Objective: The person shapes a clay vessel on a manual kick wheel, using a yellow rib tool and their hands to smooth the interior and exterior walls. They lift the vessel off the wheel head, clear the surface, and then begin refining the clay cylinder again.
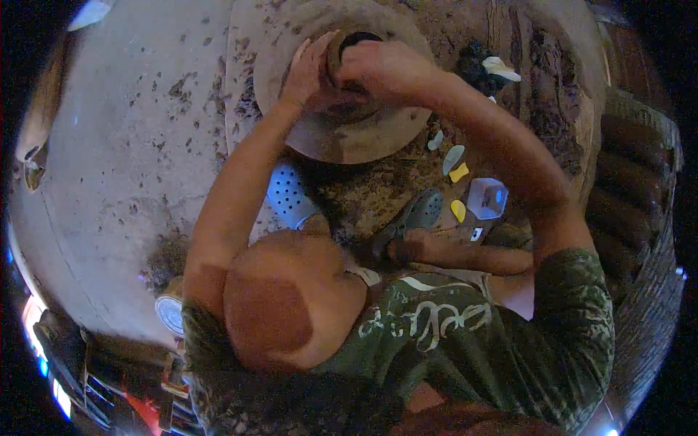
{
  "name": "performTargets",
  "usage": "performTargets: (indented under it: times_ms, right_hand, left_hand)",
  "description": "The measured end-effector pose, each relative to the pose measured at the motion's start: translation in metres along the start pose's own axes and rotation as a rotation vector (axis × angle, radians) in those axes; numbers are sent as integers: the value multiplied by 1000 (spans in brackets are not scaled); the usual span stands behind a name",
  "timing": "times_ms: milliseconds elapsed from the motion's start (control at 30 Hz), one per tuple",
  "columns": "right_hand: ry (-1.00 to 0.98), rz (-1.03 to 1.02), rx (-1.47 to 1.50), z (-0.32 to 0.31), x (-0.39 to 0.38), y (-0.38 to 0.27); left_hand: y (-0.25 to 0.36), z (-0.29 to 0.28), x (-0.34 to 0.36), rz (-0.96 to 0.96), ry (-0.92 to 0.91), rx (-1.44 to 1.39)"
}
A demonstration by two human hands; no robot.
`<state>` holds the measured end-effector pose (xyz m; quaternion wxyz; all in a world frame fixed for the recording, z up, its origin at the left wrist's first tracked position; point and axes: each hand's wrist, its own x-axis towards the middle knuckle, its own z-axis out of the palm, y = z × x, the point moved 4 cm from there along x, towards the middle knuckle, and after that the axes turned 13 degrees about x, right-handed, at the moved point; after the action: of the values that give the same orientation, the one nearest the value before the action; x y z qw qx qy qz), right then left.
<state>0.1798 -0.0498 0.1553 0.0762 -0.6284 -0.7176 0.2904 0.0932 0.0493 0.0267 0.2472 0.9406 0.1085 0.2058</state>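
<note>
A round pottery wheel (320, 138) sits at the top middle, with a clay vessel (336, 45) on it, its dark opening facing up. My left hand (309, 73) rests along the vessel's left wall, fingers wrapped against it. My right hand (378, 69) is bent over the vessel's right side and rim, fingers curled onto the clay; the fingertips are partly hidden. Beside the wheel, below my right forearm, lie pale oval pieces (453, 158), yellow pieces (457, 210) and a translucent hexagonal container (487, 200).
My feet, in a light clog (287, 189) and a dark clog (425, 211), are below the wheel. A dark heap with a pale piece (500, 67) lies right of it. A round container (169, 316) stands at lower left. The floor (131, 145) is spattered with clay.
</note>
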Motion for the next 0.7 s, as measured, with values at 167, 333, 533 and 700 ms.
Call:
performTargets:
  times_ms: [167, 333, 533, 700]
  right_hand:
    - [135, 74, 161, 12, -68, -6]
    - [-188, 447, 211, 57, -122, -21]
    - [424, 449, 321, 2, -106, 4]
    - [540, 352, 156, -21, -39, 13]
  left_hand:
    - [-11, -10, 0, 51, -72, -106]
    - [74, -12, -46, -31, 146, -186]
    - [96, -4, -75, -40, 229, -111]
    - [56, 18, -37, -286, 177, 11]
